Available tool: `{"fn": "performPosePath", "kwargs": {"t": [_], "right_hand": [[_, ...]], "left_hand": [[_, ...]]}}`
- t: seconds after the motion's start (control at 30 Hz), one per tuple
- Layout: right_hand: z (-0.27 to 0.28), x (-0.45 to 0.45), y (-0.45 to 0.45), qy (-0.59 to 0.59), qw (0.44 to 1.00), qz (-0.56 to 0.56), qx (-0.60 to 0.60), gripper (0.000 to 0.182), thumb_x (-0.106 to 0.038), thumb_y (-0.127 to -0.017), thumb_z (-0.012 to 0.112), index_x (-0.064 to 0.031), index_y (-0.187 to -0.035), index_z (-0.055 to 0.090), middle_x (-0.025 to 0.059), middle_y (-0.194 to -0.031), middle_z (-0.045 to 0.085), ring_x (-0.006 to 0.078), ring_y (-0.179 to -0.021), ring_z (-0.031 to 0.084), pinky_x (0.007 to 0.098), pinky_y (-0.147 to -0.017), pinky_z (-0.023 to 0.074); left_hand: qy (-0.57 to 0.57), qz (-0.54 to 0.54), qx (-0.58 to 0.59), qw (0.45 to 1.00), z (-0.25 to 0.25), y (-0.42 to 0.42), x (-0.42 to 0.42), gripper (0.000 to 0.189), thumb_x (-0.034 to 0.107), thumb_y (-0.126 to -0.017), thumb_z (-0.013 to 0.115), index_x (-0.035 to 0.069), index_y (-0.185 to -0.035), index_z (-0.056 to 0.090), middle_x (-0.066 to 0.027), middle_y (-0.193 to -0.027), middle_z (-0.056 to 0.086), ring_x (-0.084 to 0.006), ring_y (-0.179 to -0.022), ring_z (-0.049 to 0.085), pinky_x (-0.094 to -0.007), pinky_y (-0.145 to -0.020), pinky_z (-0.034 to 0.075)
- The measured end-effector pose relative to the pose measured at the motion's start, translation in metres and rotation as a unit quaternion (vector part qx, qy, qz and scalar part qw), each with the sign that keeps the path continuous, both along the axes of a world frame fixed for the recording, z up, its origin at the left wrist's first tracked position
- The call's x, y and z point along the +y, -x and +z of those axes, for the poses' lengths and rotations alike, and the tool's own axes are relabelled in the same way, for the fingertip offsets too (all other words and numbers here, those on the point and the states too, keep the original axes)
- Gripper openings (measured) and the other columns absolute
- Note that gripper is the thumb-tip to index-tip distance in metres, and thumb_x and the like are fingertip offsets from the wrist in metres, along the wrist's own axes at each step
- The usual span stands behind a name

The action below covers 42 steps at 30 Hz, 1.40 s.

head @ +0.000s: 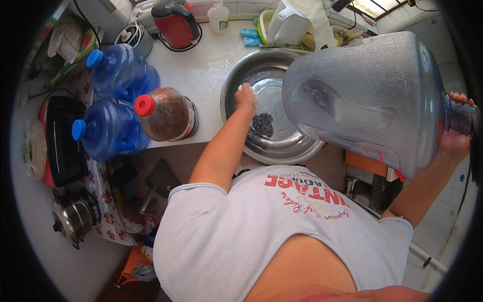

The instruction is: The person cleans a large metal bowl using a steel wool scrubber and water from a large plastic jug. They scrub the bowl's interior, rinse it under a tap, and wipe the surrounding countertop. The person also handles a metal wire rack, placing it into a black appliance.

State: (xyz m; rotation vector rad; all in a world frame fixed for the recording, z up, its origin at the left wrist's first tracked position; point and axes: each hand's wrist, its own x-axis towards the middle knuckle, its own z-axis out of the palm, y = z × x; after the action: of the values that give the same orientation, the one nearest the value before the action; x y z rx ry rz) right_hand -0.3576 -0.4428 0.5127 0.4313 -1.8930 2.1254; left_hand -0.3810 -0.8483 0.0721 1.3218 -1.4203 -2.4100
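Observation:
My left hand (245,101) is closed round a white cloth (256,99), mostly hidden in the fist, over the left side of a wide stainless-steel basin (229,85). Just below that hand, a dark grey steel-wool scourer (263,125) lies in the basin. My right hand (451,145) grips the neck of a large clear plastic water jug (362,79). The jug is tipped on its side, its neck to the right and its rounded base over the basin's right part. Droplets or a frosted texture cover its wall.
Two blue water jugs (126,71) (113,128) and a red-capped bottle (162,117) of brown contents stand left on the white counter (181,77). Behind are a red electric kettle (173,24), a spray bottle (218,17) and a green basket (264,22). The counter looks wet.

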Motion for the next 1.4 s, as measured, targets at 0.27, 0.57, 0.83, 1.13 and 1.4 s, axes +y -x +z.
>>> {"fn": "performPosePath", "kwargs": {"t": [0.27, 0.57, 0.83, 1.13, 1.4], "right_hand": [[-0.027, -0.022, -0.006, 0.068, 0.996, -0.059, -0.001, 0.051, -0.035, -0.078, 0.056, -0.003, -0.117, 0.047, 0.0126, -0.109, 0.047, 0.0285, -0.11, 0.047, 0.0472, -0.103, 0.034], [-0.064, -0.047, -0.009, 0.057, 0.997, -0.045, 0.023, 0.054, -0.033, -0.077, 0.056, -0.0028, -0.12, 0.043, 0.0105, -0.103, 0.045, 0.0238, -0.099, 0.044, 0.0403, -0.097, 0.0348], [-0.069, -0.054, -0.013, 0.027, 0.995, -0.09, 0.036, 0.072, -0.041, -0.07, 0.059, 0.0016, -0.125, 0.038, 0.0116, -0.105, 0.041, 0.0231, -0.099, 0.041, 0.0406, -0.1, 0.0315], [-0.066, -0.058, -0.007, 0.029, 0.997, -0.076, 0.019, 0.071, -0.038, -0.069, 0.06, 0.0018, -0.123, 0.039, 0.0121, -0.105, 0.042, 0.0239, -0.1, 0.042, 0.0404, -0.101, 0.0312], [-0.06, -0.047, 0.002, 0.064, 0.997, -0.017, 0.036, 0.064, -0.035, -0.073, 0.058, 0.0004, -0.123, 0.039, 0.0136, -0.106, 0.044, 0.0257, -0.105, 0.044, 0.0409, -0.104, 0.03]], "left_hand": [[0.1, 0.119, 0.276, 0.948, 0.045, 0.067, -0.102, 0.029, 0.013, -0.085, 0.05, 0.002, -0.112, 0.05, -0.0116, -0.1, 0.056, -0.0212, -0.092, 0.056, -0.034, -0.083, 0.046], [0.512, 0.172, -0.212, 0.815, -0.03, 0.119, -0.172, 0.048, 0.003, -0.08, 0.06, 0.009, -0.127, 0.052, -0.0138, -0.116, 0.052, -0.0333, -0.107, 0.047, -0.0385, -0.087, 0.043], [0.634, 0.076, -0.054, 0.767, -0.112, 0.159, -0.224, 0.04, 0.002, -0.075, 0.061, 0.016, -0.112, 0.065, -0.0034, -0.11, 0.062, -0.0277, -0.106, 0.048, -0.0359, -0.091, 0.037], [0.666, -0.171, 0.105, 0.719, -0.116, 0.149, -0.19, 0.04, -0.003, -0.073, 0.058, 0.024, -0.101, 0.07, 0.0014, -0.111, 0.062, -0.0266, -0.107, 0.048, -0.0335, -0.096, 0.039], [0.641, -0.258, 0.163, 0.704, -0.11, 0.079, -0.158, 0.034, 0.0, -0.074, 0.06, 0.025, -0.095, 0.071, 0.0022, -0.107, 0.063, -0.025, -0.105, 0.05, -0.0316, -0.095, 0.042]]}}
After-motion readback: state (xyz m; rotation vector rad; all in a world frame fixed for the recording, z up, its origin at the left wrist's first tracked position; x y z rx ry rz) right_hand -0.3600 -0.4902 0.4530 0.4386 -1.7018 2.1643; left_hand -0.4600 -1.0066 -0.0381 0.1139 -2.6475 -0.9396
